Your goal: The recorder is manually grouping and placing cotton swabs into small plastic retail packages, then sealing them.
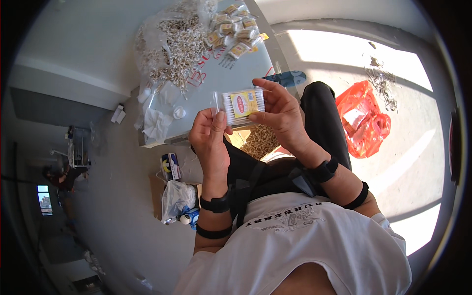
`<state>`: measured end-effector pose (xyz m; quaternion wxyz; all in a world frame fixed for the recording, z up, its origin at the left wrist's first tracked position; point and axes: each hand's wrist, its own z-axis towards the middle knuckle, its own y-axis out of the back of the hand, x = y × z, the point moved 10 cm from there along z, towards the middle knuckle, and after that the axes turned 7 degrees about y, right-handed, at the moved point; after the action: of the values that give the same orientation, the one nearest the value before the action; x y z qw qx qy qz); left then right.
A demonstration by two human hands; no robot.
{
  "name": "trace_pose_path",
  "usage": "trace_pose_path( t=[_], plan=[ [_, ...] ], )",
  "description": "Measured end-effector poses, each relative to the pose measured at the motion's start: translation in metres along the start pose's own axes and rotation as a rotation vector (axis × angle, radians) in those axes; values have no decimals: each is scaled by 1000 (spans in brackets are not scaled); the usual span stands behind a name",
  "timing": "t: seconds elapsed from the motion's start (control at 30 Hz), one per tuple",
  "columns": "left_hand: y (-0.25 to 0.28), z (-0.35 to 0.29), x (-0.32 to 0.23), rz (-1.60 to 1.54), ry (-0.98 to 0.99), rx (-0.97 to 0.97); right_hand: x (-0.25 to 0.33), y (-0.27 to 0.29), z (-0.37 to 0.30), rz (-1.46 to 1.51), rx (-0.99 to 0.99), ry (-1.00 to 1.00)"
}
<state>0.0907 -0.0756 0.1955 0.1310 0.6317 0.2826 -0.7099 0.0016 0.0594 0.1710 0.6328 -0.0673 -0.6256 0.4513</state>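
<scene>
A small clear plastic pack of cotton swabs [252,102] with a yellow label is held up between my two hands, just over the near edge of the table [199,102]. My left hand [211,142] pinches the loose clear end of the bag, thumb in front. On the other end, my right hand [281,115] grips with the thumb low and the index finger along the top corner. Beyond the pack lies a large heap of loose cotton swabs [182,46], partly in a clear bag. Several filled packs [238,29] are piled to its right.
Below the table edge sits a box of loose swabs or sticks [260,141]. A red plastic bag [366,125] and scattered debris [382,86] lie on the floor to the right. Left of my legs stands a cardboard box [157,196]. Crumpled tissue [156,123] rests at the table's left corner.
</scene>
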Motion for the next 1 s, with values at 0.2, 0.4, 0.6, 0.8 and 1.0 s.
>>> trace_pose_path(
  t=[0.2,0.4,0.6,0.8,1.0],
  plan=[
    [1,1,0,-28,-74,-74,-8,1,-3,-9,54,-29],
    [5,0,-4,51,-130,-87,-15,13,-5,-7,8,-155],
    [8,-2,-2,95,-138,-55,-22,16,-9,-44,40,-214],
    [8,-5,-1,74,-134,-58,-22,14,-10,-71,71,-184],
    [6,-7,-7,60,-167,-39,-36,16,-12,90,66,-229]
  ],
)
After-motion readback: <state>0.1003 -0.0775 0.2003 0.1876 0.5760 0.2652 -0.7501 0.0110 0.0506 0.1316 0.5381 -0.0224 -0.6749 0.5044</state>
